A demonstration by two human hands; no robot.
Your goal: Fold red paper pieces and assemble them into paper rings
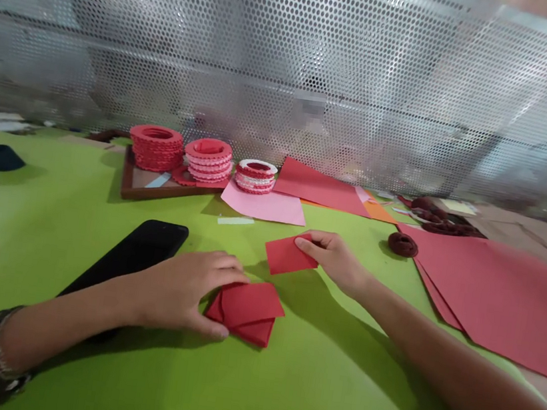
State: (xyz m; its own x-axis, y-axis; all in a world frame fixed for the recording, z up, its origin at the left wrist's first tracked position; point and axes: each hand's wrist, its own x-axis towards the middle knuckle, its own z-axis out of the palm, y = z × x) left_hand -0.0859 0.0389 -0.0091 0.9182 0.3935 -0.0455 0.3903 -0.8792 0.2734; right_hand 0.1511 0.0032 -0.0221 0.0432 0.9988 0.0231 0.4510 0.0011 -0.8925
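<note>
Between the thumb and fingers of my right hand (330,256) is a small red paper piece (288,255), pinched at its right end and raised above the green table. My left hand (191,292) curls around the left side of a small stack of red paper pieces (252,310) lying on the table. Its thumb presses along the near edge and its fingertips rest at the far edge. The pieces in the stack sit unevenly, with the top one turned askew. Just beyond my left forearm lies a black smartphone (139,251), partly covered by that arm.
A brown tray (134,188) at the back carries stacks of red and pink scalloped rings (157,153). Beside it are a pink sheet (273,206) and red sheets (324,185). At right lie a dark brown yarn roll (403,244) and large red sheets (499,288). Perforated metal panel (273,50) stands behind.
</note>
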